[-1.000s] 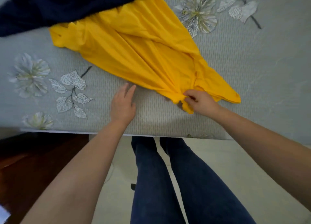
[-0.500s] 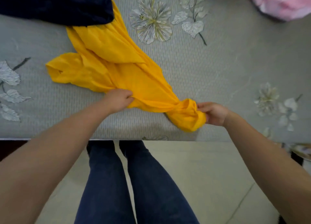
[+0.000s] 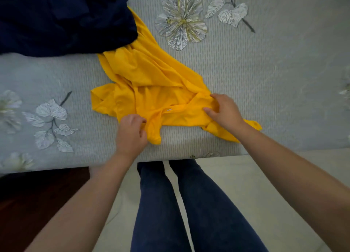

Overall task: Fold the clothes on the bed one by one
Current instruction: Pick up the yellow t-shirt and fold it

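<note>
A shirt lies on the bed, its far end under a garment.

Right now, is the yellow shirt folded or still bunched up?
Bunched, not folded: the yellow shirt lies crumpled in loose creases, its far end under the navy cloth. Both hands grip its near edge.

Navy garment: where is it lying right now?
In the head view the navy garment is heaped at the bed's far left, its right edge lying over the top of the yellow shirt; neither hand touches it.

Pale tiled floor lies below the mattress edge; dark wooden floor at left.
</note>
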### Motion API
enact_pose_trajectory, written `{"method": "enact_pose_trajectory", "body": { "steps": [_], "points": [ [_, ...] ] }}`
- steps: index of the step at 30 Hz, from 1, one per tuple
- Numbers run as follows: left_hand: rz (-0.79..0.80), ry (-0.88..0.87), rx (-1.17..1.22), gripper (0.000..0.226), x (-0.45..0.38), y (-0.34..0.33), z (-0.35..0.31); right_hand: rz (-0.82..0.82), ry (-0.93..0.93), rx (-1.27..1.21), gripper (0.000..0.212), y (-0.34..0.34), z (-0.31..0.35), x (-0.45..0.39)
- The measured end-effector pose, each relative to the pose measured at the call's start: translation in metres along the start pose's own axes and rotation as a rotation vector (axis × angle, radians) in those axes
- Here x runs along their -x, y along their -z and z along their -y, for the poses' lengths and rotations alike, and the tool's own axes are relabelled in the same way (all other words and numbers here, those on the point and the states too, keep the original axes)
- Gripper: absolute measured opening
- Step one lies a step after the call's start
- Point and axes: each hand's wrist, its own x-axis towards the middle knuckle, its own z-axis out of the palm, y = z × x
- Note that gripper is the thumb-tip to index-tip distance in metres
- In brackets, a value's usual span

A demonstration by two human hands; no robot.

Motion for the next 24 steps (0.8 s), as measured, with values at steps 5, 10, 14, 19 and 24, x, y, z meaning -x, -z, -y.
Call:
{"method": "enact_pose_trajectory", "body": {
  "steps": [5,10,14,19,24],
  "points": [
    [0.24,-0.099,-0.358,0.054,0.036,-0.022,0.006,-0.096,-0.038,-0.015,0.028,-0.003,0.006,-0.002],
    [0.263,-0.048,-0.217,0.021,0.011,-0.017,0.007,-0.06,-0.039,-0.139,0.025,0.015,-0.004,-0.002],
    [0.245,0.182,0.228,0.025,-0.018,-0.003,0.012,-0.084,-0.071,-0.236,0.005,0.034,-0.019,0.001],
    [-0.101,0.301,0.461,0.027,-0.023,0.022,0.003,-0.075,-0.039,-0.337,0.028,0.056,-0.022,0.012],
    [-0.15,0.336,0.624,0.021,-0.016,0.045,-0.019,-0.012,0.063,-0.338,0.014,0.072,-0.007,0.033]
  ]
}}
